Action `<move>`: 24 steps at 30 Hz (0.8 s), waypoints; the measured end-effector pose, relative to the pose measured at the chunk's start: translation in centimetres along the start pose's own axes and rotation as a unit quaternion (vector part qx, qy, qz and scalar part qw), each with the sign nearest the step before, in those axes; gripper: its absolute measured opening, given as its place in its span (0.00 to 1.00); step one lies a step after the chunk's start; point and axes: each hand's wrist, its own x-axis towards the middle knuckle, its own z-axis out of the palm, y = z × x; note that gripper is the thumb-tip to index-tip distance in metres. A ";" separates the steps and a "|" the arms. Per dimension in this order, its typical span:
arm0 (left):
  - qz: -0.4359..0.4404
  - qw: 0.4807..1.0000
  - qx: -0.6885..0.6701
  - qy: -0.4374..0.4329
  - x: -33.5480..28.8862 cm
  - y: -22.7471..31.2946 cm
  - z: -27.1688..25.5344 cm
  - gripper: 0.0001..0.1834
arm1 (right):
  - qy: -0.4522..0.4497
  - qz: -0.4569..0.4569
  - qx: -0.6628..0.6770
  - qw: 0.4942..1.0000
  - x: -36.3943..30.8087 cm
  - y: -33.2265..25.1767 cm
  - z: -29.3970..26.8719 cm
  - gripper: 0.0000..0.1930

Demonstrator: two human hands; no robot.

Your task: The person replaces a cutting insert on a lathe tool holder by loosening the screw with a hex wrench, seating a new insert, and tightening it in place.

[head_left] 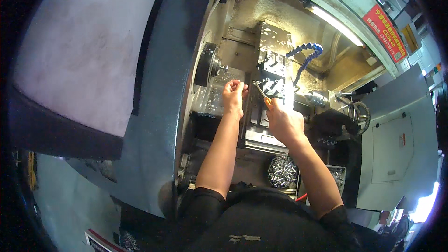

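My right hand [285,122] grips an orange-handled tool [267,101] with a slim metal shaft. The shaft points up and left, its tip close to the tool block [273,84] on the lathe's slide; I cannot tell whether they touch. Just left of that tip is my left hand [234,97], its fingers curled and drawn together; whatever they may hold is too small to make out. Farther left, the round dark chuck [207,64] has a small shiny metal piece [224,68] sticking out of its nose.
A blue segmented coolant hose [308,47] arches behind the tool block. To the right is a tailstock with a handwheel [361,117]. Below the slide, a round container is heaped with small metal parts [282,171]; a tray [344,177] beside it holds more. A lamp [337,25] glows above.
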 end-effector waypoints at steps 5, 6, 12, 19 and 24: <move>0.011 0.999 -0.033 -0.016 -0.7 0.3 -0.6 0.09 | 0.022 0.006 0.008 1.000 -0.3 0.3 0.7 0.12; 0.011 0.999 -0.032 -0.017 -0.8 0.4 -0.5 0.09 | 0.042 -0.026 -0.015 0.999 -0.4 0.4 1.1 0.12; 0.022 0.999 -0.033 -0.024 -1.3 0.7 -0.5 0.07 | 0.043 -0.010 -0.011 0.999 -0.4 0.7 1.1 0.13; 0.032 0.997 -0.063 -0.026 -2.1 1.2 -1.0 0.07 | 0.022 -0.005 0.036 0.999 -1.1 1.2 1.6 0.14; 0.039 0.994 -0.095 -0.046 -2.6 1.7 -0.9 0.07 | 0.080 -0.020 0.029 0.996 -1.5 1.7 2.2 0.15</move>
